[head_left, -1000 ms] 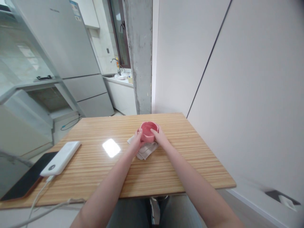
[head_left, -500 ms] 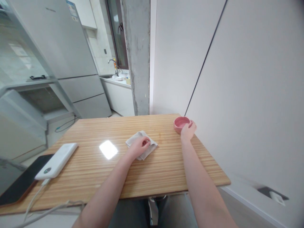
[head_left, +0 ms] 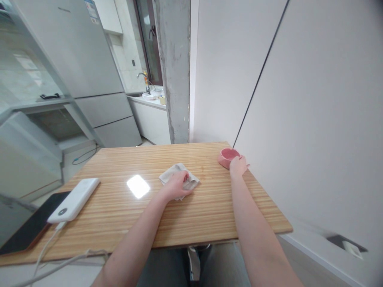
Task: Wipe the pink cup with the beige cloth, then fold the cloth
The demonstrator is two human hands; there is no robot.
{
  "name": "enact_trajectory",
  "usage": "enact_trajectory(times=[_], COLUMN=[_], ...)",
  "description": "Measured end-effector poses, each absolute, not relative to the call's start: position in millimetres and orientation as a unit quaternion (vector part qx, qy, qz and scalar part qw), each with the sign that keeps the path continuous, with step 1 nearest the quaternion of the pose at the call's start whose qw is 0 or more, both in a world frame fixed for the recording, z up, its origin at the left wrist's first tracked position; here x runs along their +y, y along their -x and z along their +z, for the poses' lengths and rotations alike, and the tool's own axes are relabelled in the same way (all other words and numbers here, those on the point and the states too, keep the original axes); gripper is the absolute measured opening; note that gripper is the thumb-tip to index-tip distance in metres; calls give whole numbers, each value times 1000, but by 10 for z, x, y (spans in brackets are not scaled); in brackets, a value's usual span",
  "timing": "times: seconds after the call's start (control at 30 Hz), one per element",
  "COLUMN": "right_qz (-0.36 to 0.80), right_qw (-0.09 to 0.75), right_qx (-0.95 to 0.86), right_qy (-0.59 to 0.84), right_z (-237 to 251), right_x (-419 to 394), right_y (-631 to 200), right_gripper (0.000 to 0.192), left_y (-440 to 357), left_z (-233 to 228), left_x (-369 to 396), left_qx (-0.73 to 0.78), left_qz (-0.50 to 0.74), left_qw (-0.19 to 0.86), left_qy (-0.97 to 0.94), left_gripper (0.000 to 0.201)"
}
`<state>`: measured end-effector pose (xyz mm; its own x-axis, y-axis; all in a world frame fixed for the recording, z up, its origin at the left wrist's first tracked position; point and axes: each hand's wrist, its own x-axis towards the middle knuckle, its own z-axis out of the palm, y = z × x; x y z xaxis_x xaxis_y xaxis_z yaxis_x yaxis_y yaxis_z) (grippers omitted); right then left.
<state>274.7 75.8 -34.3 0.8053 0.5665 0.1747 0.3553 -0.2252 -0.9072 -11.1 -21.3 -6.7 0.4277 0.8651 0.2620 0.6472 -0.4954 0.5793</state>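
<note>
Left hand (head_left: 176,186) pressed flat, fingers together, on folded cloth (head_left: 178,179) mid-counter (head_left: 119,207). Right hand (head_left: 237,166) cups pink bowl (head_left: 228,156) just beyond fingertips, at far right corner. Step judged: bowl parked aside, cloth gripped; next move needs bunching cloth firmly.

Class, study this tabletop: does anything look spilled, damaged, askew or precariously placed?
Nothing looks spilled or broken. The pink bowl, touched by the right hand, sits close to the table's far right corner. The cloth under the left hand is crumpled. At the left edge, the power bank lies partly on a dark phone.
</note>
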Motion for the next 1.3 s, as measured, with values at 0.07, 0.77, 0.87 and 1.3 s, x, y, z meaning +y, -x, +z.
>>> enact_trajectory(times=[0.07, 0.77, 0.87, 1.3], right_qz=[108, 282, 381, 200], right_qw=[554, 146, 92, 333], right_qx=[-294, -767, -749, -686], right_qy=[771, 557, 534, 615], right_z=[-358, -43, -7, -99], right_x=[770, 253, 226, 485], right_y=[-2763, -1655, -1687, -1785], right_gripper=[32, 10, 9, 27], left_y=[119, 151, 179, 612], left_z=[-80, -114, -97, -25], left_x=[-200, -82, -76, 179], left_qx=[464, 509, 522, 563], left_qz=[268, 255, 267, 635], left_qw=[195, 336, 389, 419], left_qy=[-822, -750, -710, -323], left_gripper=[26, 12, 13, 20])
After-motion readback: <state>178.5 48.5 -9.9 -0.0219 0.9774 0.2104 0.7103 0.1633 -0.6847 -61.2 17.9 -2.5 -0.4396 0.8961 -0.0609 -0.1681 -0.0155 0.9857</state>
